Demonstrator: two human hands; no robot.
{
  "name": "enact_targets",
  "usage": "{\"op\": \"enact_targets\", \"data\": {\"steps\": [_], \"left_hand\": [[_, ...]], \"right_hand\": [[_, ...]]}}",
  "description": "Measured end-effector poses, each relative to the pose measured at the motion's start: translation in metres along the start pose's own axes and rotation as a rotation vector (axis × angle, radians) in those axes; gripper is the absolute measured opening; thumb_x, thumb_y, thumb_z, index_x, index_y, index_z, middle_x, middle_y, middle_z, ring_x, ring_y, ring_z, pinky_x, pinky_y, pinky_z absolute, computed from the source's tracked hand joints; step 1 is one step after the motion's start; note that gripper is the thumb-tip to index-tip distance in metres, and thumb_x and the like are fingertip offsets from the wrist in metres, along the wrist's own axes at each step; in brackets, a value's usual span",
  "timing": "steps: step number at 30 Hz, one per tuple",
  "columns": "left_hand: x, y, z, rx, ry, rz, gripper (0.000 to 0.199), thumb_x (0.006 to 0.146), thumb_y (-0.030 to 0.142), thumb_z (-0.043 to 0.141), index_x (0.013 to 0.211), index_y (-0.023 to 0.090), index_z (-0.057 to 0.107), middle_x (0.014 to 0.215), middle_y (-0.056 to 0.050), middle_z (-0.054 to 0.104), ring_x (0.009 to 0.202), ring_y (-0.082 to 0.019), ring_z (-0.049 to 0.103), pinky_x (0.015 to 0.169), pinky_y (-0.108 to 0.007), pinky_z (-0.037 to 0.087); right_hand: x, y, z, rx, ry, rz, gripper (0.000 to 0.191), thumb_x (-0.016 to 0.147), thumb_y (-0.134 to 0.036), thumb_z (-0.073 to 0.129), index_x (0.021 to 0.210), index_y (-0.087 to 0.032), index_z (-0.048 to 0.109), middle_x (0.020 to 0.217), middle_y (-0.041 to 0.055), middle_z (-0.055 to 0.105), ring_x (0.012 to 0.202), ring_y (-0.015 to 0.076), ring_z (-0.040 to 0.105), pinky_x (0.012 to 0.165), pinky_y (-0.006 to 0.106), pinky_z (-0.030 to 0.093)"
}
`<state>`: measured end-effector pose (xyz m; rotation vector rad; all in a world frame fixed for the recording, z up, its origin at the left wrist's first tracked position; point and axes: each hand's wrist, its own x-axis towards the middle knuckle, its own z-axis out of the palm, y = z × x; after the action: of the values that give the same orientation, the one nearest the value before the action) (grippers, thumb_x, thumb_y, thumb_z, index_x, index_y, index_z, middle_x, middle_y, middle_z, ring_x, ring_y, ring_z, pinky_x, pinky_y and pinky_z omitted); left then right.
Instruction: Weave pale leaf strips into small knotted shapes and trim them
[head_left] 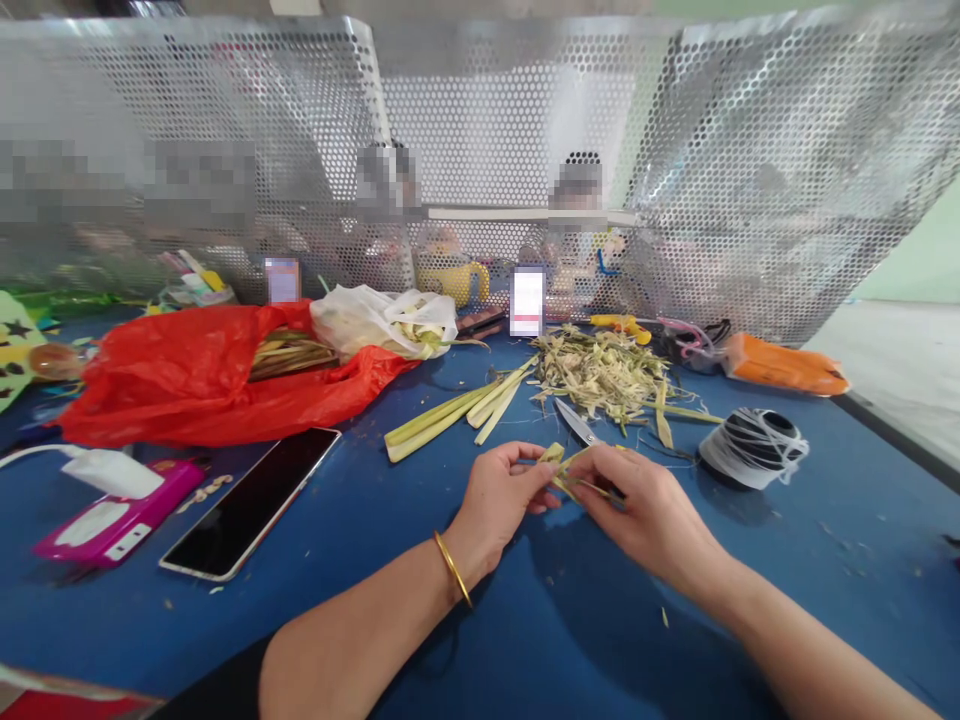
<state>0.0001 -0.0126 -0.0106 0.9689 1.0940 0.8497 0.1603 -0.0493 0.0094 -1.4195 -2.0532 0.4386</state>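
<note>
A small folded piece of pale green leaf strip (553, 455) is pinched between the fingertips of my left hand (501, 497). My right hand (634, 505) is closed on the strip's other end, close beside the left. Just beyond the fingers lie scissors (576, 422), their blades pointing away and their handles partly hidden by my right hand. Several long leaf strips (450, 412) rest on the blue table (480, 640) to the left of the scissors. Behind them is a heap of short leaf scraps (600, 370).
A spool of white thread (754, 448) and an orange packet (787, 366) stand at right. At left are a red bag (180, 375), a white bag (382, 320), a black phone (251, 505) and a magenta power strip (120, 515). A perforated metal screen (480, 110) closes the back.
</note>
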Motion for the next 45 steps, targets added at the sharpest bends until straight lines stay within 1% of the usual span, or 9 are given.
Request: {"op": "enact_targets", "data": {"steps": [5,9,15,18,23,27,31,37,45], "left_hand": [[0.001,0.000,-0.002,-0.022,-0.017,0.028,0.017,0.074,0.017,0.067,0.087,0.015,0.056,0.057,0.002,0.062,0.049,-0.009,0.058,0.049,-0.017,0.043],[0.000,0.000,-0.001,-0.050,-0.074,-0.015,0.014,0.074,0.014,0.065,0.081,0.016,0.053,0.055,0.005,0.058,0.046,-0.007,0.055,0.049,-0.016,0.043],[-0.002,-0.001,0.000,-0.050,-0.092,-0.079,0.016,0.074,0.015,0.065,0.077,0.017,0.050,0.056,0.003,0.058,0.047,-0.007,0.055,0.049,-0.017,0.044],[-0.002,-0.001,0.000,-0.039,-0.082,-0.081,0.015,0.075,0.014,0.064,0.078,0.017,0.050,0.055,0.004,0.057,0.047,-0.008,0.056,0.049,-0.017,0.045],[-0.001,-0.001,0.002,0.003,-0.044,-0.023,0.013,0.076,0.013,0.063,0.078,0.017,0.050,0.053,0.004,0.057,0.044,-0.008,0.055,0.047,-0.017,0.044],[-0.002,-0.001,0.003,0.003,-0.055,0.004,0.013,0.076,0.010,0.061,0.076,0.017,0.050,0.052,0.005,0.056,0.043,-0.008,0.055,0.047,-0.017,0.044],[-0.002,-0.001,0.001,-0.008,-0.074,0.001,0.013,0.076,0.010,0.060,0.077,0.017,0.049,0.053,0.005,0.057,0.043,-0.007,0.054,0.047,-0.016,0.044],[-0.001,-0.002,0.001,0.001,-0.059,0.001,0.014,0.076,0.011,0.062,0.077,0.016,0.049,0.053,0.005,0.057,0.043,-0.007,0.054,0.047,-0.016,0.043],[-0.001,-0.007,0.001,0.038,-0.068,0.056,0.018,0.072,0.018,0.067,0.076,0.017,0.050,0.051,0.006,0.055,0.043,-0.008,0.054,0.048,-0.018,0.043]], "right_hand": [[0.003,0.001,0.000,0.390,-0.077,0.014,0.015,0.084,-0.029,0.059,0.093,-0.021,0.068,0.088,0.0051,0.068,0.080,0.0171,0.061,0.074,0.029,0.047],[0.005,0.005,0.009,0.470,0.101,0.007,0.019,0.086,-0.030,0.055,0.089,-0.022,0.072,0.089,0.0062,0.066,0.085,0.0180,0.060,0.079,0.031,0.047],[0.005,0.006,0.019,0.689,0.137,0.299,0.017,0.079,-0.036,0.063,0.082,-0.019,0.063,0.065,-0.0013,0.059,0.056,0.0105,0.051,0.054,0.022,0.043],[0.006,0.005,0.017,0.642,0.140,0.337,0.026,0.080,-0.041,0.061,0.069,-0.017,0.059,0.059,-0.0019,0.054,0.054,0.0102,0.048,0.051,0.022,0.039],[0.006,0.003,0.017,0.580,0.083,0.359,0.022,0.077,-0.039,0.062,0.076,-0.017,0.064,0.059,-0.0018,0.055,0.053,0.0105,0.048,0.050,0.022,0.037],[0.004,0.005,0.019,0.597,0.154,0.398,0.020,0.075,-0.037,0.064,0.077,-0.017,0.060,0.062,-0.0022,0.057,0.052,0.0105,0.050,0.048,0.022,0.037],[0.003,0.007,0.019,0.492,0.119,0.340,0.020,0.080,-0.037,0.058,0.073,-0.018,0.058,0.060,-0.0032,0.052,0.053,0.0107,0.048,0.050,0.022,0.037],[0.003,0.010,0.016,0.134,0.037,0.206,0.017,0.081,-0.026,0.052,0.065,-0.019,0.053,0.069,0.0000,0.053,0.065,0.0139,0.050,0.060,0.026,0.038],[0.003,0.014,0.014,0.118,-0.050,0.183,0.013,0.077,-0.016,0.052,0.065,-0.019,0.054,0.073,0.0003,0.055,0.067,0.0136,0.050,0.061,0.026,0.038]]}}
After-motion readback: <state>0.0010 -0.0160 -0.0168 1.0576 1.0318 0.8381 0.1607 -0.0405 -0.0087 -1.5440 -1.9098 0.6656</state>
